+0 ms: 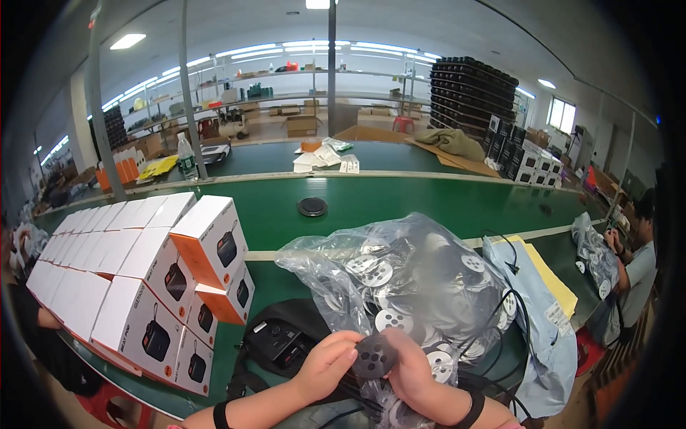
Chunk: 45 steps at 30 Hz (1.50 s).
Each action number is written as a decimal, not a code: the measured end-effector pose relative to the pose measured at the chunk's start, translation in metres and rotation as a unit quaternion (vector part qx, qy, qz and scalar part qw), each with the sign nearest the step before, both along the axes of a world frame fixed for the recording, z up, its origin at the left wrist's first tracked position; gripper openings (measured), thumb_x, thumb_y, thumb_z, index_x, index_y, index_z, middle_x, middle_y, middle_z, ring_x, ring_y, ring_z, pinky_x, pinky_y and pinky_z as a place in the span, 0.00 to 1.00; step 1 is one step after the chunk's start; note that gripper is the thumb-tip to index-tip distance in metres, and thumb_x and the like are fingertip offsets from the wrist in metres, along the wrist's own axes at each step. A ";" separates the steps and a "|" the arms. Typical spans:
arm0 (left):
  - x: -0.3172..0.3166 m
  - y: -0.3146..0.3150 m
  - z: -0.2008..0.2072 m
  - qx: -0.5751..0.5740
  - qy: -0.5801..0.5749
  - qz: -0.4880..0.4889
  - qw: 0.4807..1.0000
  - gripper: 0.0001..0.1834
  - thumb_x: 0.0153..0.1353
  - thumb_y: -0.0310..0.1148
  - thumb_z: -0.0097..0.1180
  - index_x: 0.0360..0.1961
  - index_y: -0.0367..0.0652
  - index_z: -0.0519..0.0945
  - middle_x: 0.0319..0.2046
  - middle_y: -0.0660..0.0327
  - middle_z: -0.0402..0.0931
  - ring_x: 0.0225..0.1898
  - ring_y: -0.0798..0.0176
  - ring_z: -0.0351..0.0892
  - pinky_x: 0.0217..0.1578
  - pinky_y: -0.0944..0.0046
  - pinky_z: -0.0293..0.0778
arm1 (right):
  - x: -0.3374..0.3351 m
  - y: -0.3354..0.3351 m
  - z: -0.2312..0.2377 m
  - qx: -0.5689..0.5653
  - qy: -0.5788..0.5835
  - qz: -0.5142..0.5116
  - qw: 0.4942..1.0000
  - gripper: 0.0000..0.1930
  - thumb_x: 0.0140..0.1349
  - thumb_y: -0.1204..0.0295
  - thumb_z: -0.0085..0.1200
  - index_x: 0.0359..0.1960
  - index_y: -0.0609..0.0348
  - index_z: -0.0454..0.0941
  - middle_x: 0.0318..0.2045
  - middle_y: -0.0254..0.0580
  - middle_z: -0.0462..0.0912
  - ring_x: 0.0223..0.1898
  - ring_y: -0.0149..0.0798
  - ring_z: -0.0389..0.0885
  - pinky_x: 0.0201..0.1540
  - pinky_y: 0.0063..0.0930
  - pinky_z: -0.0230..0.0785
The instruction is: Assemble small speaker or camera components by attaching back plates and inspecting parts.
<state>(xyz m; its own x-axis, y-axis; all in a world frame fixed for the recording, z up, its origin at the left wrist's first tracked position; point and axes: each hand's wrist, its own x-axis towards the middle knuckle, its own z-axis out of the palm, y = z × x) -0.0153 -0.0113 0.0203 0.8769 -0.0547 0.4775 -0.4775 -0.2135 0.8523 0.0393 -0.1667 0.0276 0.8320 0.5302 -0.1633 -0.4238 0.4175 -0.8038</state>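
A round dark disc with several holes (375, 356) is held between my two hands, low in the middle of the head view. My left hand (329, 365) pinches its left edge between thumb and fingers. On the other side, my right hand (411, 365) grips the right edge, its fingers partly hidden behind the disc. Just beyond lies a large clear plastic bag (421, 264) full of discs with holes, many showing white faces. Left of my hands, a black device with a control panel (280, 344) rests on a black fabric pouch (296, 314).
White and orange product boxes (146, 322) are stacked at the left. A grey mailing bag (539, 350) with a yellow sheet (554, 279) and black cables (525, 314) lie at the right. A dark round part (312, 206) sits on the green belt (386, 200). Another person (632, 264) works at far right.
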 end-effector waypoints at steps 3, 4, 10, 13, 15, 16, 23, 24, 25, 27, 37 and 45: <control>0.002 0.001 -0.001 -0.031 -0.009 -0.011 0.999 0.13 0.63 0.31 0.40 0.34 0.32 0.74 0.41 0.53 0.71 0.42 0.58 0.70 0.47 0.64 0.63 | 0.000 0.001 0.000 -0.002 0.006 0.003 1.000 0.10 0.62 0.66 0.39 0.36 0.58 0.70 0.24 0.31 0.73 0.19 0.24 0.66 0.20 0.17 0.56; 0.002 0.001 -0.002 -0.034 -0.003 -0.006 0.999 0.13 0.63 0.31 0.40 0.35 0.32 0.74 0.41 0.53 0.71 0.43 0.59 0.70 0.47 0.64 0.63 | 0.000 0.001 0.000 -0.001 0.010 0.002 1.000 0.11 0.62 0.66 0.39 0.35 0.58 0.70 0.24 0.31 0.73 0.19 0.24 0.66 0.20 0.17 0.56; 0.006 0.003 -0.025 -0.194 0.065 -0.016 0.979 0.15 0.64 0.33 0.39 0.43 0.32 0.71 0.43 0.57 0.70 0.45 0.66 0.68 0.48 0.67 0.62 | 0.004 -0.001 -0.006 0.047 0.000 0.047 0.998 0.12 0.61 0.63 0.40 0.31 0.59 0.69 0.15 0.32 0.66 0.13 0.27 0.60 0.15 0.20 0.52; 0.009 0.003 -0.036 -0.193 0.078 0.029 0.978 0.17 0.65 0.34 0.39 0.48 0.33 0.68 0.44 0.60 0.70 0.47 0.69 0.67 0.50 0.69 0.61 | 0.005 -0.001 -0.008 0.058 0.014 0.046 0.997 0.13 0.58 0.61 0.42 0.32 0.60 0.69 0.16 0.33 0.68 0.13 0.26 0.62 0.15 0.19 0.51; 0.013 0.001 -0.039 -0.238 0.080 0.012 0.968 0.15 0.66 0.33 0.38 0.47 0.33 0.69 0.44 0.60 0.70 0.47 0.69 0.66 0.51 0.69 0.60 | 0.003 0.001 -0.007 0.055 -0.006 0.038 0.998 0.14 0.57 0.59 0.42 0.30 0.57 0.69 0.16 0.31 0.70 0.12 0.26 0.62 0.13 0.20 0.52; 0.014 0.002 -0.038 -0.242 0.055 -0.019 0.968 0.15 0.66 0.33 0.38 0.46 0.33 0.69 0.43 0.60 0.70 0.47 0.69 0.66 0.51 0.69 0.60 | 0.001 0.001 -0.005 0.039 -0.018 0.020 0.999 0.14 0.58 0.57 0.41 0.26 0.53 0.69 0.13 0.27 0.69 0.10 0.25 0.60 0.11 0.21 0.52; 0.018 0.001 -0.029 -0.260 0.071 -0.071 0.960 0.17 0.67 0.36 0.37 0.44 0.32 0.69 0.41 0.62 0.68 0.46 0.70 0.64 0.51 0.71 0.58 | -0.004 -0.004 0.006 0.063 -0.014 0.042 0.997 0.13 0.55 0.63 0.46 0.35 0.59 0.71 0.20 0.33 0.72 0.17 0.27 0.64 0.18 0.19 0.54; 0.017 0.001 -0.029 -0.269 0.089 -0.072 0.956 0.17 0.67 0.36 0.37 0.44 0.32 0.69 0.41 0.62 0.68 0.46 0.70 0.64 0.51 0.71 0.58 | -0.005 -0.005 0.005 0.065 -0.004 0.027 0.998 0.13 0.55 0.63 0.46 0.36 0.59 0.71 0.20 0.33 0.72 0.17 0.27 0.64 0.18 0.19 0.54; 0.017 0.000 -0.029 -0.288 0.096 -0.083 0.949 0.17 0.67 0.37 0.37 0.44 0.32 0.69 0.41 0.62 0.68 0.46 0.71 0.64 0.51 0.71 0.58 | -0.003 -0.006 0.004 0.099 0.000 0.058 0.993 0.15 0.53 0.64 0.48 0.39 0.61 0.70 0.24 0.36 0.75 0.21 0.30 0.70 0.20 0.20 0.58; 0.017 -0.001 -0.029 -0.300 0.100 -0.089 0.945 0.17 0.67 0.37 0.37 0.45 0.32 0.69 0.40 0.62 0.68 0.45 0.71 0.63 0.51 0.71 0.58 | -0.003 -0.008 0.002 0.081 0.014 0.040 0.996 0.17 0.52 0.65 0.48 0.41 0.63 0.69 0.30 0.41 0.77 0.27 0.34 0.74 0.25 0.22 0.64; 0.014 0.002 -0.022 -0.162 0.043 -0.050 0.985 0.16 0.67 0.36 0.37 0.42 0.30 0.68 0.40 0.59 0.67 0.45 0.66 0.64 0.50 0.69 0.58 | -0.001 -0.009 0.000 0.118 0.003 0.052 0.992 0.26 0.50 0.68 0.47 0.49 0.72 0.65 0.44 0.53 0.75 0.44 0.46 0.76 0.45 0.33 0.71; 0.013 0.003 -0.021 -0.080 0.003 -0.044 0.996 0.16 0.67 0.35 0.35 0.39 0.30 0.68 0.39 0.56 0.67 0.44 0.61 0.66 0.49 0.66 0.60 | -0.005 -0.011 0.001 0.105 0.015 0.014 0.994 0.31 0.44 0.68 0.47 0.52 0.74 0.62 0.48 0.57 0.71 0.49 0.51 0.73 0.50 0.40 0.69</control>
<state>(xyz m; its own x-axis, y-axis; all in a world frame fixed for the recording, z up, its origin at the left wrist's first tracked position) -0.0024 -0.0088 -0.0004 0.8747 -0.0550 0.4815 -0.4835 -0.0323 0.8747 0.0344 -0.1773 0.0282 0.8125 0.5785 -0.0717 -0.4608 0.5622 -0.6867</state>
